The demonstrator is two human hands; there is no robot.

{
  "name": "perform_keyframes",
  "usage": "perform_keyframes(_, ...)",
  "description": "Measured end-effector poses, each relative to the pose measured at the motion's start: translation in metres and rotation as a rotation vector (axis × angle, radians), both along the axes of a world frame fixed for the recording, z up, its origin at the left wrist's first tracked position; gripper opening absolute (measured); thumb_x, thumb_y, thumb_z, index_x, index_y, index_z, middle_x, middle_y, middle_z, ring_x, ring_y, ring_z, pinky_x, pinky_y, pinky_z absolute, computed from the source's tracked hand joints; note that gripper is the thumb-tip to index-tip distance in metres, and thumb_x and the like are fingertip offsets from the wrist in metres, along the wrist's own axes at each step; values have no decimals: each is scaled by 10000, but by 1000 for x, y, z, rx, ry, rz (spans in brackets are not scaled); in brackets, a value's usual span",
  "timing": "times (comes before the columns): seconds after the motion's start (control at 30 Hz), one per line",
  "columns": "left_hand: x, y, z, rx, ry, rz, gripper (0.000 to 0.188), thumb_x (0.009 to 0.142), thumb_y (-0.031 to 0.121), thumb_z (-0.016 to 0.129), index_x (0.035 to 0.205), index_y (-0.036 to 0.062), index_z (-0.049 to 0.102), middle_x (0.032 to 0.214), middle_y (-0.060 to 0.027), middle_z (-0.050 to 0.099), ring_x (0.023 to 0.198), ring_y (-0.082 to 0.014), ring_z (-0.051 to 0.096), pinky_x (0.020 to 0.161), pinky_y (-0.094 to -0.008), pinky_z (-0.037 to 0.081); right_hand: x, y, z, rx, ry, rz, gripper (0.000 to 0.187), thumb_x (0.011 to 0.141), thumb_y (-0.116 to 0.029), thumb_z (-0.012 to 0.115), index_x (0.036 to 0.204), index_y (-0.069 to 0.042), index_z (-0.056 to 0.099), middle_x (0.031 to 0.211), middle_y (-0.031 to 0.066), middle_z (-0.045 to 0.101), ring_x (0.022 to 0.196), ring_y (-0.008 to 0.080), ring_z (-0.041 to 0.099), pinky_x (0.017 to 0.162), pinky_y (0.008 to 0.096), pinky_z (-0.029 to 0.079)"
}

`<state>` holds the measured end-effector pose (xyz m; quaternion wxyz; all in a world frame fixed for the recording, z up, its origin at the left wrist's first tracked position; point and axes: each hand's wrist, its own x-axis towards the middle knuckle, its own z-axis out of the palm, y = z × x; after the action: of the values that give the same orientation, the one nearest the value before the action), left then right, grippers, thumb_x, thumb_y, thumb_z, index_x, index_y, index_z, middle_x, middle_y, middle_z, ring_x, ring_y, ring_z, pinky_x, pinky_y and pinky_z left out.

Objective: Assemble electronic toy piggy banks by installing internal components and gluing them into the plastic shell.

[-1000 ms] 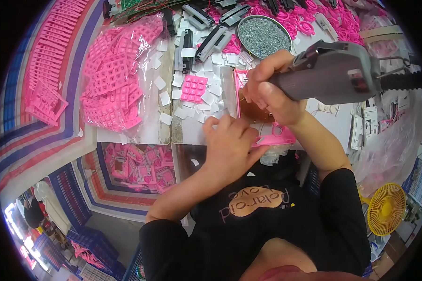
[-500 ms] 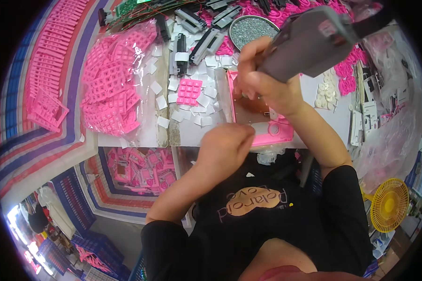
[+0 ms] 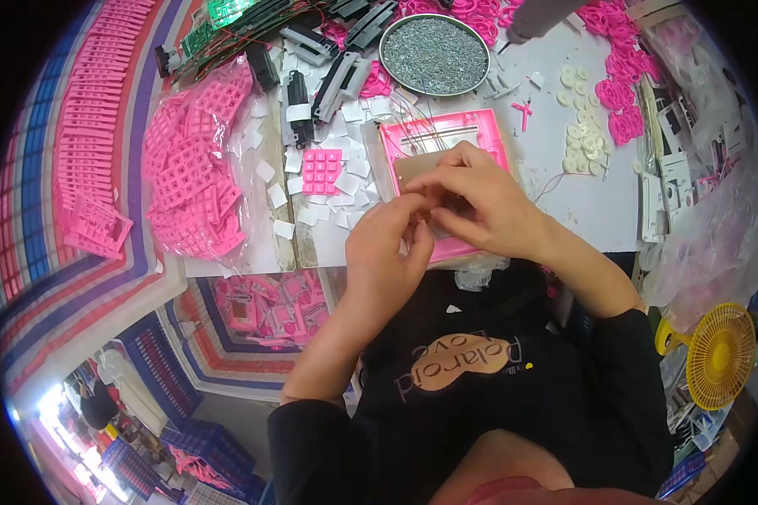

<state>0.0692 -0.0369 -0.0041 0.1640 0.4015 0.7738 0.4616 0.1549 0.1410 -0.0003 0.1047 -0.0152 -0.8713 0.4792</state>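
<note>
A pink plastic case [image 3: 488, 122] lies at the table's front edge, with thin wires and pale metal strips in its far part. Over its near half, my left hand [image 3: 387, 244] and my right hand [image 3: 501, 206] meet, thumbs and fingers curled into pinches almost touching. Whatever sits between the fingertips is hidden. Just beyond them shows part of a flat brown board [image 3: 414, 167], which my right fingers overlap; I cannot tell whether they grip it. A dark grey power screwdriver [image 3: 543, 18] is at the far side, its tip pointing down, out of both hands.
A round tray of small screws [image 3: 434, 55] stands beyond the case. Leftward are a pink keypad [image 3: 321, 172], white square pieces [image 3: 349, 187], black-grey modules [image 3: 297, 109] and a bag of pink keypads [image 3: 198, 168]. White discs [image 3: 583, 143] and pink rings [image 3: 619, 80] lie right.
My right hand has let go of the power screwdriver, which is now farther off. That hand has come down beside my left hand, which has curled its fingers inward over the case.
</note>
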Motion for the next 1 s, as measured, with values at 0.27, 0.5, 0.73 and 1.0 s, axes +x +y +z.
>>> perform_keyframes(0.27,-7,-3,3,83,-168,64,258,818,-28,657,1067,39,643,957,-92,661,869,-234,630,799,-341,489,5,10,0,-333,-175,-22,319,910,7,628,1223,-49,607,1005,36,496,920,115,560,780,256,492)
perform_keyframes(0.5,-11,-4,-5,-3,9,2,130,789,81,738,903,91,676,1045,-58,629,1006,-246,597,903,-385,369,5,6,-5,-404,-200,-16,307,913,21,618,1212,-44,600,1015,32,488,906,101,567,755,242,509)
perform_keyframes(0.73,-10,-2,-3,64,58,-27,131,800,-14,719,918,18,673,1005,-106,618,926,-246,616,832,-331,469,4,4,-1,-240,-137,-59,255,854,-35,673,1105,-68,638,922,41,584,882,155,554,718,289,497)
perform_keyframes(1.0,0,3,-8,168,-27,34,114,826,-17,710,930,17,680,934,-76,589,867,-186,585,795,-305,466,20,-17,0,134,193,-152,167,796,-28,726,947,-47,658,931,82,666,793,267,636,660,357,524)
